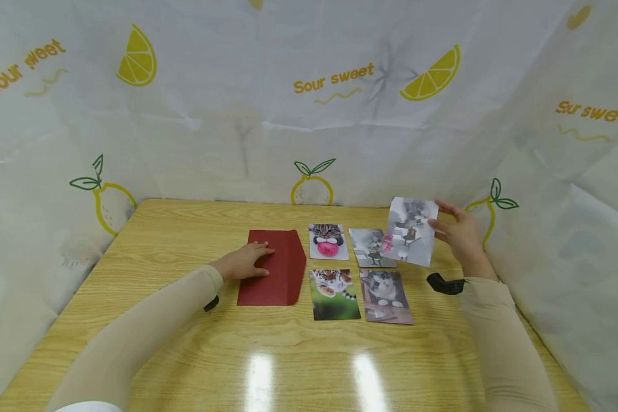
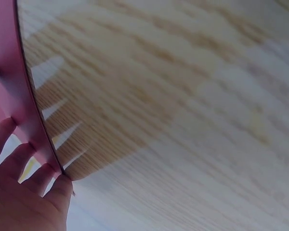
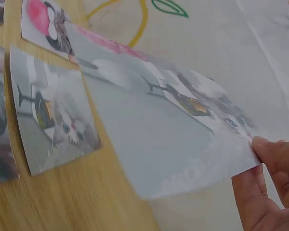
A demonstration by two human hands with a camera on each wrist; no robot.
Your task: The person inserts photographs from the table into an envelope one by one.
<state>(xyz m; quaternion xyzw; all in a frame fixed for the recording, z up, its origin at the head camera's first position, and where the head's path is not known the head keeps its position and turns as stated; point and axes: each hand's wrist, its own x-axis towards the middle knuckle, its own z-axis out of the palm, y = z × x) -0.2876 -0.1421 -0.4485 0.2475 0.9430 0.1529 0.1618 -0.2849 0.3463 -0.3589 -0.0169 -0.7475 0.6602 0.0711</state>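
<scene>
A red envelope (image 1: 288, 280) lies on the table with its pointed flap toward the right. My left hand (image 1: 244, 262) rests flat on the envelope's left half, fingers spread; in the left wrist view the fingertips press along its edge. My right hand (image 1: 462, 233) pinches a cat picture card (image 1: 411, 232) by its right edge, thumb in front and fingers behind. Raised and tilted, the card shows a grey-white cat with a glass and overlaps a similar cat card (image 1: 363, 245) on the table. In the right wrist view the held card (image 3: 168, 144) slants down from the fingertips.
Beside the envelope lie a card of a tabby cat with a pink ball (image 1: 327, 242), a tiger cub card (image 1: 335, 294) and a grey-white cat card (image 1: 385, 296). A lemon-print curtain (image 1: 226, 131) surrounds the wooden table (image 1: 206, 343) at the back and sides.
</scene>
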